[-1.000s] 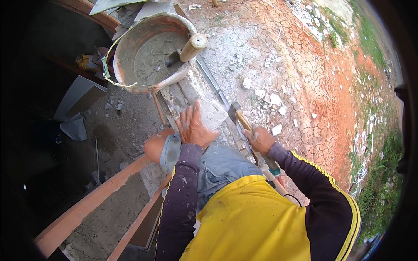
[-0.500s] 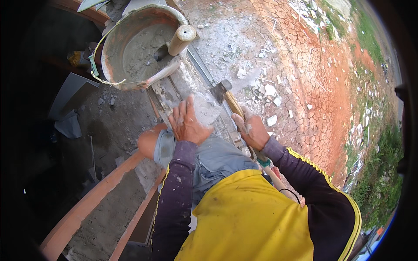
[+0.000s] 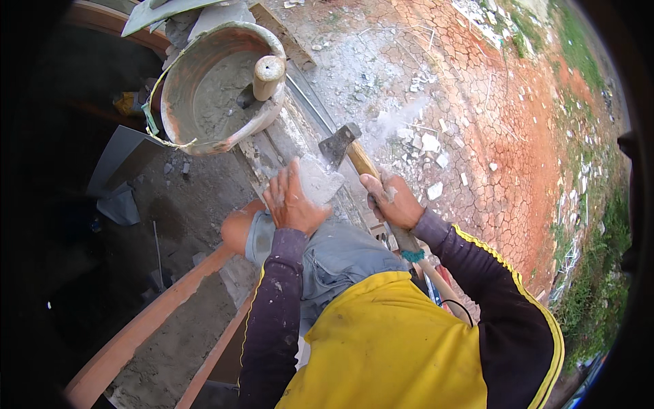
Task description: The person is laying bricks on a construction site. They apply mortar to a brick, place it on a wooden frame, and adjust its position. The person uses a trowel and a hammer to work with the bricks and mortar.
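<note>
Cracked ground (image 3: 501, 163), hands (image 3: 296, 204), left on block (image 3: 321, 179), right (image 3: 398, 200) gripping hatchet (image 3: 362, 161) (wooden-handled)

Downward fisheye view from head, near hands (image 3: 294, 203)

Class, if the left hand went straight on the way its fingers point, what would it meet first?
The left hand would probably meet the bucket first; depth is unclear, so it might pass above the rim.
</note>
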